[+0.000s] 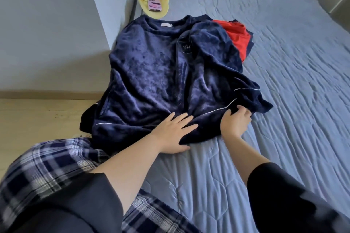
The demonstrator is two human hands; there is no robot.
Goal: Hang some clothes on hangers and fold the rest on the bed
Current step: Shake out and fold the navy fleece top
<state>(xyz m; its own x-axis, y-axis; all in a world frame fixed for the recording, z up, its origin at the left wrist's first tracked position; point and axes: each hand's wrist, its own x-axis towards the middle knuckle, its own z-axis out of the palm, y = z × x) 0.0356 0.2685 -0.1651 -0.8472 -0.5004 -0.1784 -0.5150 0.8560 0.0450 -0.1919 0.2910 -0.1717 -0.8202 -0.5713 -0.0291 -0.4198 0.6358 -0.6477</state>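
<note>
The red garment [236, 32], at one o'clock, lies mostly hidden beneath the navy top [161, 72]; the top's pocket emblem [186, 46] is unreadable.

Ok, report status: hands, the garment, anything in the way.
Left hand flat on navy top near hem. Right hand grips its hem. Top spread on bed, unfolded. Red garment partly under its far side.
</note>
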